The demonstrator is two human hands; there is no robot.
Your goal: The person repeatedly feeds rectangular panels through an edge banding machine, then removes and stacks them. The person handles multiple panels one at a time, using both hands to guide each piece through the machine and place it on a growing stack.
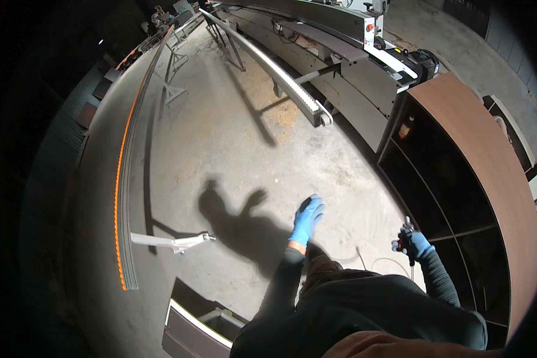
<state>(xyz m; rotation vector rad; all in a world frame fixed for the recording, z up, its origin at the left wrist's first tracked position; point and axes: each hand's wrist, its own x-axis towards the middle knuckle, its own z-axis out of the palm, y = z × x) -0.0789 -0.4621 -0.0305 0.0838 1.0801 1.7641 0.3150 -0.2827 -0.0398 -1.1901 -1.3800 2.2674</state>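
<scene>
My left hand (308,219), in a blue glove, is stretched out in front of me above the concrete floor. Its fingers lie straight and it holds nothing. To the right, my right hand (420,245), also gloved in blue, is closed round a black air blow gun (407,237) with its thin nozzle pointing up and away. A thin hose (390,259) loops on the floor beside it. Closest to the right hand stands a brown cabinet (450,122) with dark open compartments, and a small bottle (406,127) sits in its far compartment.
A long machine (352,89) runs along the far right, with a roller rail (280,77) reaching out beside it on legs. At left stretches a rail with orange rollers (120,197) on a metal stand (173,241). A dark brown box-like piece (191,337) stands near left. Sawdust (283,113) lies under the roller rail.
</scene>
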